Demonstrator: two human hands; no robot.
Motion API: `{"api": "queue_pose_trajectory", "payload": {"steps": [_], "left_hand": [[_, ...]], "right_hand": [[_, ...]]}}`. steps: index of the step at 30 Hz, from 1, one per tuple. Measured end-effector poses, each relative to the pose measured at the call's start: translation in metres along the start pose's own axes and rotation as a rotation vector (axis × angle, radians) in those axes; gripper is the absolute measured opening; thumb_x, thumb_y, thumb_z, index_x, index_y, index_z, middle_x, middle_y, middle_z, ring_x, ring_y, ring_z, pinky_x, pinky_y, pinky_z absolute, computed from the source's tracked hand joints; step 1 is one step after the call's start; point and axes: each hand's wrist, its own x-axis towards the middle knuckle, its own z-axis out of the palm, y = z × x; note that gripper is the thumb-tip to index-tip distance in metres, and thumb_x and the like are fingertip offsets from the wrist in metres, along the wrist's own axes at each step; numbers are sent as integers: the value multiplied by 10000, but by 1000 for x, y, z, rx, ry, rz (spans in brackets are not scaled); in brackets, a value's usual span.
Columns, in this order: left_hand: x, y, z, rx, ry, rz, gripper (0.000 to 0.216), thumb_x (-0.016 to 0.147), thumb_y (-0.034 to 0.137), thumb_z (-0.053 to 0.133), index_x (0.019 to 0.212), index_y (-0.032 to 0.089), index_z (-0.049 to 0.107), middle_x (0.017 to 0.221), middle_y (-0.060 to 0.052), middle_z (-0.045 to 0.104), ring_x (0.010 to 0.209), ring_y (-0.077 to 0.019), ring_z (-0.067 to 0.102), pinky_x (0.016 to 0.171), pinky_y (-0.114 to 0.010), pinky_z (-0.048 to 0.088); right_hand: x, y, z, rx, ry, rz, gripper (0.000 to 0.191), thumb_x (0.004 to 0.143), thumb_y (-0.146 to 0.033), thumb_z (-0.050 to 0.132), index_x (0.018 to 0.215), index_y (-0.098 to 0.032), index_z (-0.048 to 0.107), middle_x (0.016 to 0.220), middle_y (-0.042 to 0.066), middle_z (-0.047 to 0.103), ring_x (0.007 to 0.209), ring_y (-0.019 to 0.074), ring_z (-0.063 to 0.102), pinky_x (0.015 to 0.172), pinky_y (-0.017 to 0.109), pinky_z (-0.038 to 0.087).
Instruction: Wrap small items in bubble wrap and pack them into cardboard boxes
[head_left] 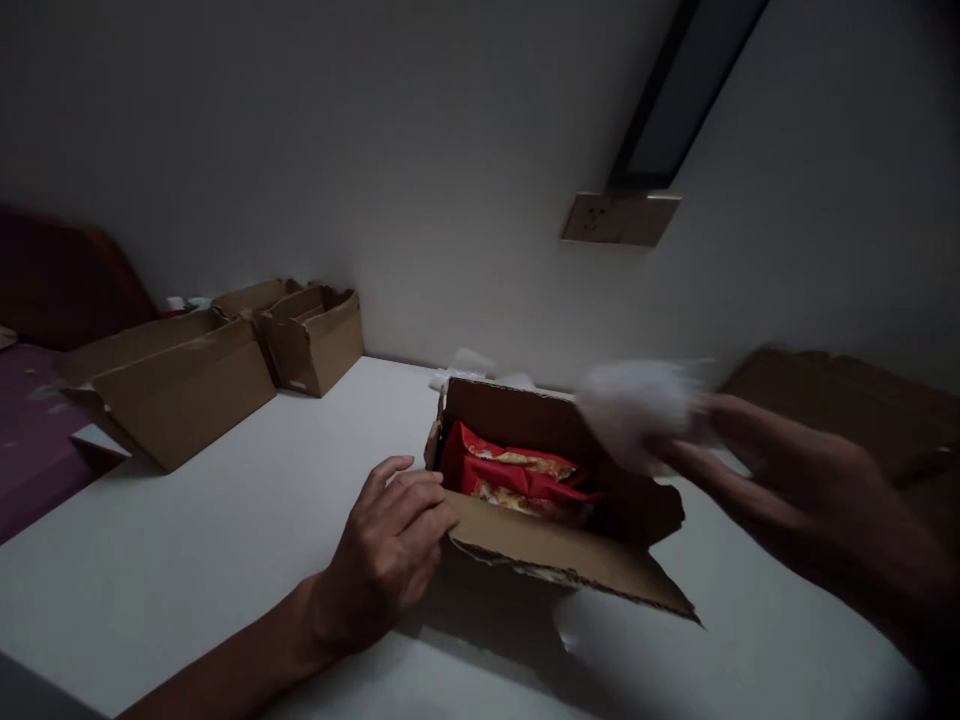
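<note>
An uncovered cardboard box stands on the white table in front of me. Inside it, side by side, lie red packets with a food picture on them. My left hand has its fingers curled over the box's near left corner. Above the right side of the box, my right hand pinches a white, translucent bundle that looks like crumpled plastic. Motion blurs this hand and the bundle, so the bundle's exact kind does not show.
More cut cardboard boxes stand at the table's left edge, beside a purple surface. Clear plastic pieces lie behind the middle box. Brown cardboard is at the right. A socket plate and a dark-framed panel are on the wall.
</note>
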Motion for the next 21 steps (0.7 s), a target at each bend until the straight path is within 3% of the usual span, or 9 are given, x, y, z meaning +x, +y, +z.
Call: {"api": "queue_pose_trajectory", "payload": {"steps": [3,7,14,21], "left_hand": [[-4,0,0,-33,-7,-3,302,801,-26,496,1005,150,631,966,-73,693,1065,-220,639,1041,-477,420],[-3,0,-2,-52,-11,-16,303,809,-27,484,997,158,634,957,-65,699,1046,-207,641,1038,-457,424],[-3,-4,0,-91,-22,-44,303,801,-19,493,995,163,639,954,-60,703,1018,-199,651,1048,-450,427],[-3,-6,-1,-98,-39,-37,305,810,-12,483,1002,175,629,947,-56,698,1002,-201,645,1037,-466,427]], "right_hand": [[29,-18,24,26,-262,-161,329,862,-517,550,881,-223,696,745,52,691,559,155,583,514,275,434],[39,-22,50,-36,-447,-272,199,868,-369,575,899,-221,706,916,64,706,741,184,630,634,285,453],[46,-45,65,-135,-827,-342,153,844,-195,561,709,-228,627,638,-1,640,546,137,540,537,256,338],[57,-67,81,-160,-1059,-407,230,738,-43,582,594,-221,602,537,-31,589,455,106,441,480,255,264]]}}
